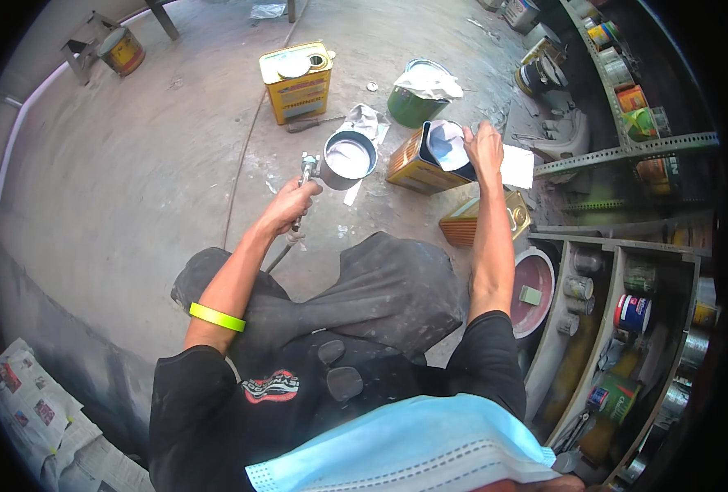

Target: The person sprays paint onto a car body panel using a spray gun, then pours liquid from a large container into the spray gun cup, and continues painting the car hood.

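My left hand [292, 205] is closed round the handle of a spray gun [309, 166]. Beside the gun's body sits its open metal cup [333, 170], with pale paint [348, 154] inside. My right hand [485, 152] reaches to a yellow rectangular tin with a cut-open top [417, 168], its fingers pinched together by the rim. A whitish, rounded piece [447, 144] shows in that opening, against the fingers. Whether they grip this piece or the tin's edge, I cannot tell. Behind the cup lies a crumpled white cloth [365, 119].
A yellow thinner tin [298, 94] and a cloth-topped green bucket [417, 108] stand farther off. Closer in are another tin [470, 223] and a round pinkish basin [536, 275]. Shelves with cans [577, 287] line the right. A hose [278, 258] trails from the gun.
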`<state>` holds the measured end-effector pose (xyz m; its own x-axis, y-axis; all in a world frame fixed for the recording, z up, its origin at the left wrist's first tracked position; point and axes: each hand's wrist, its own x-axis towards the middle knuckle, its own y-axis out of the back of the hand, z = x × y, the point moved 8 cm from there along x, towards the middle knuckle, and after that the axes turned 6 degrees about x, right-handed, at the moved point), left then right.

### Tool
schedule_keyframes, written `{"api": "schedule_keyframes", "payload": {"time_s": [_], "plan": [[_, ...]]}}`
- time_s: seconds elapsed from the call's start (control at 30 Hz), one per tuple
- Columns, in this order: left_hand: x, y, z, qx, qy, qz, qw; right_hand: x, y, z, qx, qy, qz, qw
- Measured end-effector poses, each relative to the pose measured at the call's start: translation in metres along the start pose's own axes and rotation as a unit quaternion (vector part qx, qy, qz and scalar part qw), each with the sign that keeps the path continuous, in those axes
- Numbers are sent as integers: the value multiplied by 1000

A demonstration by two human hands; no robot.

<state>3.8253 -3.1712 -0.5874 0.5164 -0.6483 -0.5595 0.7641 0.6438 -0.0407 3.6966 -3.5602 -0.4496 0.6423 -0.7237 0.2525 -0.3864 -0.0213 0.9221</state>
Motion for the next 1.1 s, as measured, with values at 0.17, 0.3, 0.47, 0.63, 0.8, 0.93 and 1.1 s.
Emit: {"api": "schedule_keyframes", "payload": {"time_s": [0.17, 0.3, 0.47, 0.63, 0.8, 0.93, 1.1], "plan": [[2, 7, -7, -17, 13, 13, 1000, 24, 6, -91, 58, 149, 59, 985], [-4, 4, 2, -27, 2, 6, 1000, 50, -49, -175, 226, 247, -66, 940], [-1, 10, -3, -35, -1, 44, 998, 48, -122, -283, 237, 365, -85, 896], [-16, 38, -10, 56, -42, 98, 993, 39, -174, -371, 209, 385, -84, 895], [-12, 34, -1, 20, -17, 63, 998, 77, -218, -354, 103, 308, -170, 930], [-11, 37, 7, -86, -48, 90, 991, 84, -190, -354, 144, 330, -127, 924], [-4, 50, -5, -43, -54, 173, 983, 61, -72, -345, 378, 350, -184, 837]]}}
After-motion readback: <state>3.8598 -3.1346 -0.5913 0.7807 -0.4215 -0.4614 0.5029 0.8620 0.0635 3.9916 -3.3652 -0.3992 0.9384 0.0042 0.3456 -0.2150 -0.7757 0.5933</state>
